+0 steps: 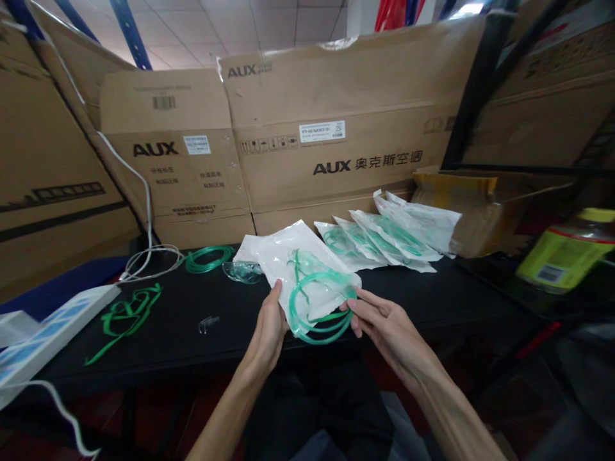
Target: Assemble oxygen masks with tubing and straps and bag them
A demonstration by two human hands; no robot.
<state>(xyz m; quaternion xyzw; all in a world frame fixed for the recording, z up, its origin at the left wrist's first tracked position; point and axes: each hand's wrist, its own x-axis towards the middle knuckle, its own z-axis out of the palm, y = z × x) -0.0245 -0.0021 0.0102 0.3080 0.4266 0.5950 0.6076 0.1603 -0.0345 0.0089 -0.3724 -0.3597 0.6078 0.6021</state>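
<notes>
White plastic pouch point(294, 259), held tilted; coiled green tubing point(323, 337) sticks halfway out its near end.

"AUX" on the left cardboard box point(173, 150), "AUX 奥克斯空调" and corner "AUX" on the large carton point(346, 128).

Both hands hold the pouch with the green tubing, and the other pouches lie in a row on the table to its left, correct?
Not quite. The left hand and right hand do hold the pouch with the green tubing, but the head view shows the other pouches in a row on the table to its right, not its left.
</notes>
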